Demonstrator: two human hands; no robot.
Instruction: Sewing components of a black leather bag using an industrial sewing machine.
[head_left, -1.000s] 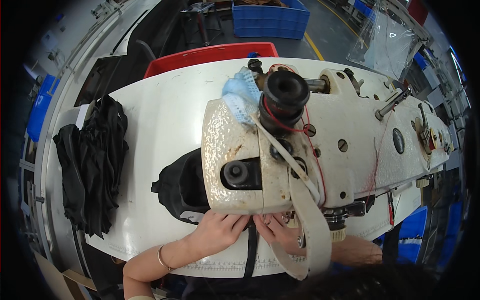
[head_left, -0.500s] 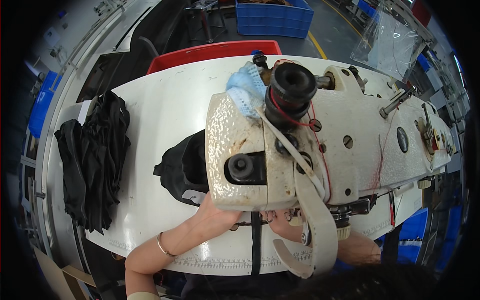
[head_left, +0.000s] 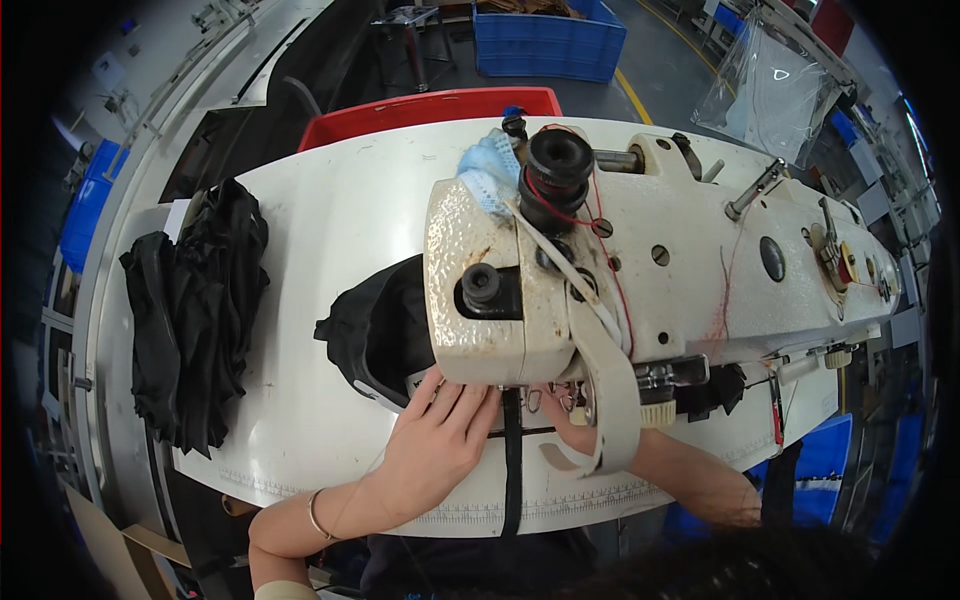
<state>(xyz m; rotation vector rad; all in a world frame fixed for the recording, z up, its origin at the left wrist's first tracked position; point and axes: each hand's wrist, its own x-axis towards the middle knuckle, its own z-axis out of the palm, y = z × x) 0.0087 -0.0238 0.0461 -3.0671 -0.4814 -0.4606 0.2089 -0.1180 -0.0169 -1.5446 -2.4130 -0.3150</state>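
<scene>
A cream industrial sewing machine [head_left: 640, 260] stands across the white table [head_left: 330, 220]. My left hand [head_left: 440, 425] lies flat, fingers apart, on black fabric [head_left: 375, 330] just left of the needle area. A narrow black strap [head_left: 513, 460] runs from under the machine head toward me between my hands. My right hand [head_left: 570, 420] is at the presser foot, mostly hidden behind a hanging beige band [head_left: 610, 400]; its grip does not show.
A heap of black fabric pieces [head_left: 195, 310] lies at the table's left end. A red bin [head_left: 430, 105] sits behind the table and a blue crate [head_left: 550, 40] farther back. A light blue cloth [head_left: 490, 175] rests on the machine's top.
The view has shifted slightly. My left hand has slid up and spread flat on the fabric beside the needle; the right stays under the machine head.
</scene>
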